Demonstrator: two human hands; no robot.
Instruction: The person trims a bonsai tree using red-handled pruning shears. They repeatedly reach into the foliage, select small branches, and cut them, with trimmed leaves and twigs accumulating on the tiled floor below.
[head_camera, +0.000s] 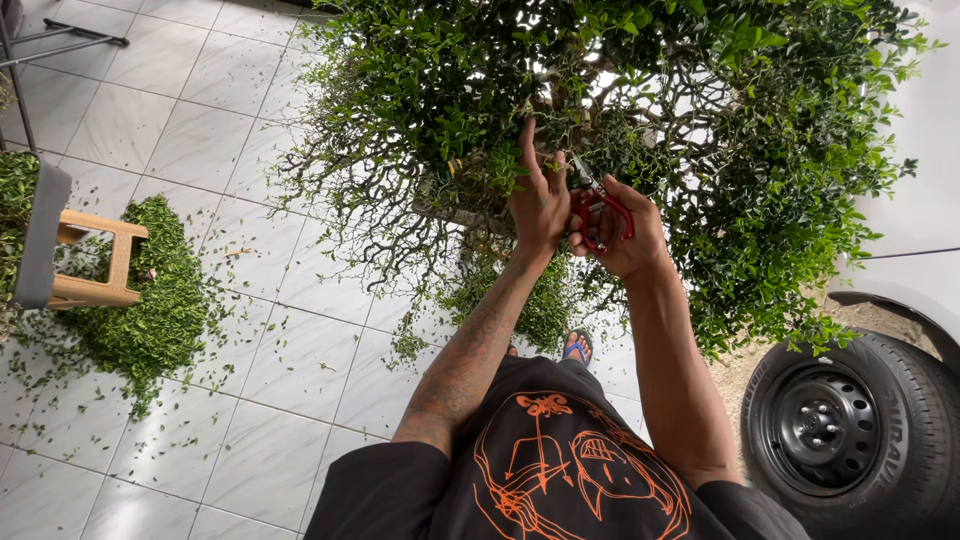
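A large bonsai-like tree (640, 110) with small green leaves and twisted bare twigs fills the top of the head view. My right hand (620, 235) is closed around red-handled pruning scissors (598, 205), their blades pointing up into the foliage. My left hand (540, 195) is raised beside it, fingers stretched up among the twigs and touching a thin branch. Both hands meet at the tree's lower middle. The tree's pot (450, 205) is mostly hidden behind leaves.
A heap of cut green leaves (150, 300) lies on the white tiled floor (290, 390) at left, beside a wooden stool (95, 260). A car tyre (850, 430) and white car body (925, 200) stand at right. My sandalled foot (577, 347) shows below.
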